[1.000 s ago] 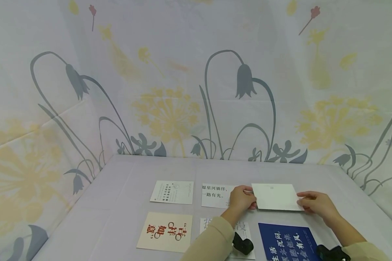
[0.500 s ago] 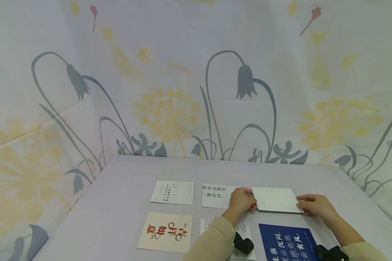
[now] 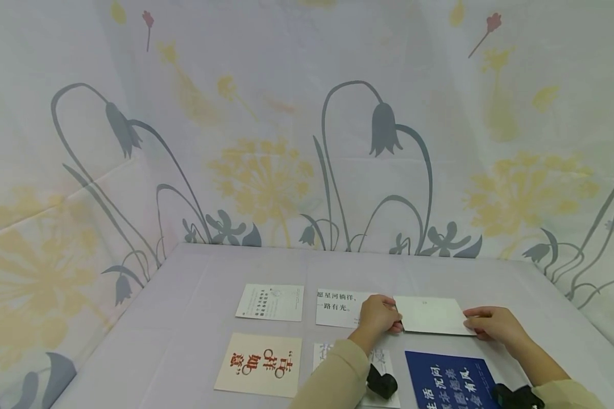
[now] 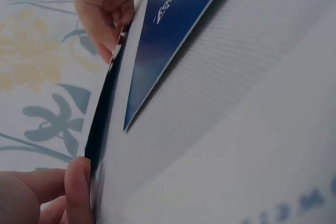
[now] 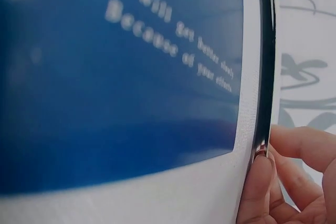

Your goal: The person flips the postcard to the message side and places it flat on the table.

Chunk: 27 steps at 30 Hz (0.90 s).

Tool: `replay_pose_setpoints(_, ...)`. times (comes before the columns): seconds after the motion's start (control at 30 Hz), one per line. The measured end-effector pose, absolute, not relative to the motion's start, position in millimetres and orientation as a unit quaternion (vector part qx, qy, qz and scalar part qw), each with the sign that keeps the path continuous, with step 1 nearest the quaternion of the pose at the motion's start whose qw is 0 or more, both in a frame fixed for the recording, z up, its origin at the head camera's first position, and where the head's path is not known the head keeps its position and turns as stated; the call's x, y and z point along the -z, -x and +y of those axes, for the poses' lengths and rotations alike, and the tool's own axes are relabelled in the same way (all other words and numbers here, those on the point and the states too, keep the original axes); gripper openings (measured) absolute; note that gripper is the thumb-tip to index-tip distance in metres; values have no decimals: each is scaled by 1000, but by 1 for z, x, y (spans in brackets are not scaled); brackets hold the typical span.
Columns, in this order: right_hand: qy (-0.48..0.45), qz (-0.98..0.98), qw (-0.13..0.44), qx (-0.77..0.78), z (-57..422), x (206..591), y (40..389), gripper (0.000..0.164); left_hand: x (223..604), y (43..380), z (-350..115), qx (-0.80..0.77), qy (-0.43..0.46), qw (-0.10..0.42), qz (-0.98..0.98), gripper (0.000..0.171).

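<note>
Between both hands is a postcard (image 3: 432, 315), its pale, nearly blank side up, low over the white table at the back right. My left hand (image 3: 378, 316) pinches its left edge. At the opposite edge, my right hand (image 3: 497, 325) pinches it between thumb and fingers. The left wrist view shows the card nearly edge-on with a dark underside, the left thumb (image 4: 77, 187) at its near end. Close in front lies a blue postcard (image 3: 450, 378) with white lettering. Left of the held card, a white lettered postcard (image 3: 337, 307) is partly hidden by my left hand.
Further left lie a white postcard (image 3: 270, 302) with small print and a cream postcard (image 3: 258, 363) with red characters. Another white postcard (image 3: 384, 363) is mostly covered by my left sleeve (image 3: 332, 375). A flower-printed cloth (image 3: 286, 113) hangs behind the table (image 3: 194, 295).
The held postcard has lowered slightly toward the table and lies flatter, its far edge coming down a little. Both hands keep their pinch on it. The other cards stay in place.
</note>
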State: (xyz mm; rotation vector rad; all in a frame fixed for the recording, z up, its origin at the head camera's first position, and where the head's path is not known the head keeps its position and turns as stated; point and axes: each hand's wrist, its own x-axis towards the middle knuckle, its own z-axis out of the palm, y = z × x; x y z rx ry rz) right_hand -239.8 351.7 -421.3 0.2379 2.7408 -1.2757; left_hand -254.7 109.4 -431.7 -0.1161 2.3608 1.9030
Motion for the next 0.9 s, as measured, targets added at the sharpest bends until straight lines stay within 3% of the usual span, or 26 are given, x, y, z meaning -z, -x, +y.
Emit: replay_pose_setpoints(0.9,-96,900,60,420,352,421,239,49,436,257,108,-634,22,61,771,24)
